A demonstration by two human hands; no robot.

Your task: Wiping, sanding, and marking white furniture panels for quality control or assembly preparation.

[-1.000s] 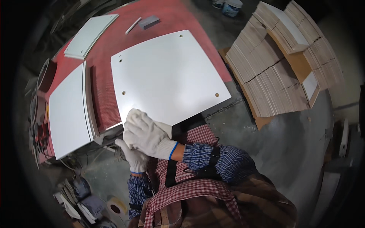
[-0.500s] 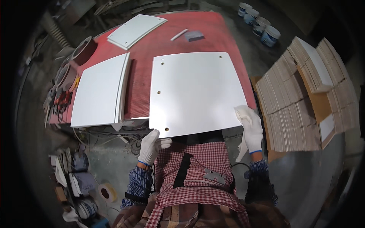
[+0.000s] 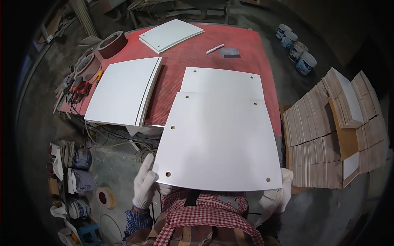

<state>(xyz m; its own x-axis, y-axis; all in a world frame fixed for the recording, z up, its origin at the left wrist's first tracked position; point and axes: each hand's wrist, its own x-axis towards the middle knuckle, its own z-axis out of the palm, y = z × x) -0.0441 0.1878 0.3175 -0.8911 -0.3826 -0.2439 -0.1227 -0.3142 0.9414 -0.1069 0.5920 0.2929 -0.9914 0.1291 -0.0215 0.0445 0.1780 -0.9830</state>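
Held between my gloved hands is a white board (image 3: 221, 143) with several round holes near its edges, close in front of my body. My left hand (image 3: 144, 184) grips its near left corner, with one finger stretched along the side and the others partly under it. My right hand (image 3: 279, 194) is closed round the near right corner, its fingertips partly hidden. Beyond the held board's far edge, a second white board (image 3: 221, 82) with two visible holes lies on the red table (image 3: 176, 76).
A stack of white boards (image 3: 123, 90) stands at the table's left, with a smaller holed stack (image 3: 172, 35) behind. A marker (image 3: 215, 48) and grey block (image 3: 230, 53) lie farther back. Tape rolls (image 3: 113, 44) sit at left. Packed brown-edged panels (image 3: 312, 135) and buckets (image 3: 306, 63) stand right.
The held board has come nearer my body, pulled back by both hands. Another white board now shows on the table beyond it. The view has shifted.
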